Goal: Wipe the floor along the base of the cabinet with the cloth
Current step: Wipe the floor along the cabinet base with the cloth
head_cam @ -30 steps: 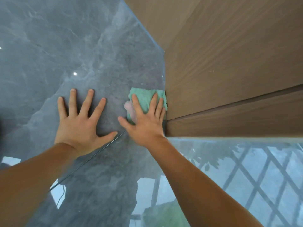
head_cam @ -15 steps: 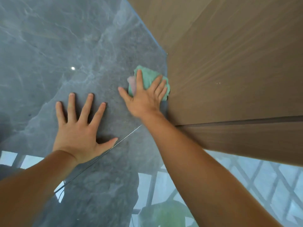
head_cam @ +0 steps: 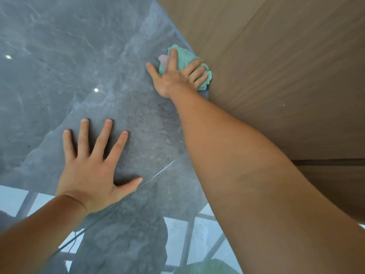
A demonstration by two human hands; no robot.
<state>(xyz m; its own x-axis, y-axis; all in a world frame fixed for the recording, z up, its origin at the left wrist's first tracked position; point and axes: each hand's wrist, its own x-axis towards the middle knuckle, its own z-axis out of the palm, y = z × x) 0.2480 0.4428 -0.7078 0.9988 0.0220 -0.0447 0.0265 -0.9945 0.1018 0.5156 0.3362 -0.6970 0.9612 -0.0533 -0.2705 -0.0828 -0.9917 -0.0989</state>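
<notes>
— Where's the cloth (head_cam: pixel 185 56)?
— Up at twelve o'clock, on the floor (head_cam: pixel 69 56), its three o'clock edge touching the cabinet (head_cam: pixel 276 66) base
— Right hand (head_cam: pixel 173 76)?
— Laid over it, fingers stretched out and pressing, not gripping
— Left hand (head_cam: pixel 92 169)?
— Flat on the floor at eight o'clock, fingers spread, holding nothing

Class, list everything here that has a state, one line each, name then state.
cloth, bunched, pressed to the floor against the cabinet base
right hand, pressing down on the cloth, thumb splayed
left hand, flat on the floor, fingers spread
floor, glossy, reflecting light
</notes>
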